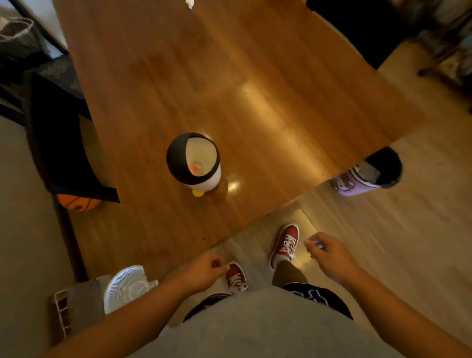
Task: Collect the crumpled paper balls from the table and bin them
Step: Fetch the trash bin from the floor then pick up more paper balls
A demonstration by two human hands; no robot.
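Paper balls are scarce in this view: only one white crumpled paper ball shows, at the counter's far edge, well beyond both hands and cut by the top of the frame. The left hand hangs below the counter's near corner with its fingers curled loosely in; nothing shows inside it. The right hand hangs to the other side, well apart from the left, fingers also loosely curled, with a pale glint at the fingertips that is too blurred to name, so I cannot tell whether it holds anything. Between the hands and below them are the person's red shoes on the pale floor. Ahead of the hands, on the near part of the counter, stands the penguin-shaped bin, mouth up, with something pale and orange already inside. The risk, as I judge it, lies in the reach: the ball sits far past the bin, so leaning across could bring an arm or the body against the small bin and tip it, spilling what it holds. The ball also lies at the far edge, and a clumsy swipe could knock it off. Another person's foot in a pink slipper stands beside the counter to the right, a thing to bump into when walking round.
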